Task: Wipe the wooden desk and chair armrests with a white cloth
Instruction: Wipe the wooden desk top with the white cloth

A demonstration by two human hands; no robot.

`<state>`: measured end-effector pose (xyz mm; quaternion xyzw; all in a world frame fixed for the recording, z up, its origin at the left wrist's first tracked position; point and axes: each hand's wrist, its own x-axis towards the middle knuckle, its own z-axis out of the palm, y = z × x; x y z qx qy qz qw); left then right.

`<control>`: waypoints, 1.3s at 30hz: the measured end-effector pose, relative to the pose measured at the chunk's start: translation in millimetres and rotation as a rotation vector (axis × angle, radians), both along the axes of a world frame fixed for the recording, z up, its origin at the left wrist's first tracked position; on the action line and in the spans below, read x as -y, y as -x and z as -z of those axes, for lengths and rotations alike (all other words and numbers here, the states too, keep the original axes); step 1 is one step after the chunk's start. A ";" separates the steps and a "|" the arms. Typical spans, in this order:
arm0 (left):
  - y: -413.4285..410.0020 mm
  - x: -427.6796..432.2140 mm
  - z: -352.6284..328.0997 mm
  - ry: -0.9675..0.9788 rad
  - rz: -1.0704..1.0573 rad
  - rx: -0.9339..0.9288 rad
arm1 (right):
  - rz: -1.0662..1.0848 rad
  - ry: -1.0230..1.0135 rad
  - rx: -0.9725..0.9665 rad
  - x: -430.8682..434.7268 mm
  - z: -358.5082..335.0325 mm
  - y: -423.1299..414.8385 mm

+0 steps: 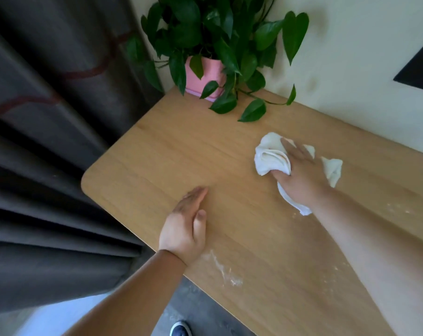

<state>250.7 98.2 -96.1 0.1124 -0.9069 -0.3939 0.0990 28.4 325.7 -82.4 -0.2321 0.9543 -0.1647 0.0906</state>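
Observation:
The wooden desk [171,161] fills the middle of the view, with a rounded corner at the left. My right hand [300,175] presses down on a crumpled white cloth [271,158] toward the back of the desk, fingers gripping its folds. My left hand [186,224] lies flat on the desktop near the front edge, fingers together, holding nothing. White dusty smears [222,267] streak the wood beside my left wrist, and fainter specks [399,209] lie to the right of my right forearm. No chair is in view.
A leafy plant in a pink pot [205,76] stands at the desk's back left corner, its leaves trailing onto the wood. Dark grey curtains [48,141] hang at the left. A pale wall runs behind the desk. My shoe [180,329] shows on the floor below.

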 end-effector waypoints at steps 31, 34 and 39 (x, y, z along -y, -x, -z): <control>-80.6 -37.4 2.0 -0.631 -0.849 -0.255 | -0.637 0.200 0.480 93.9 -3.3 -163.5; -97.8 -68.1 11.0 -0.758 -0.936 -0.346 | -0.656 0.247 0.561 42.9 -3.6 -176.3; -125.5 -111.6 31.8 -1.582 -1.239 0.001 | -0.489 0.415 0.801 -18.1 -19.6 -176.2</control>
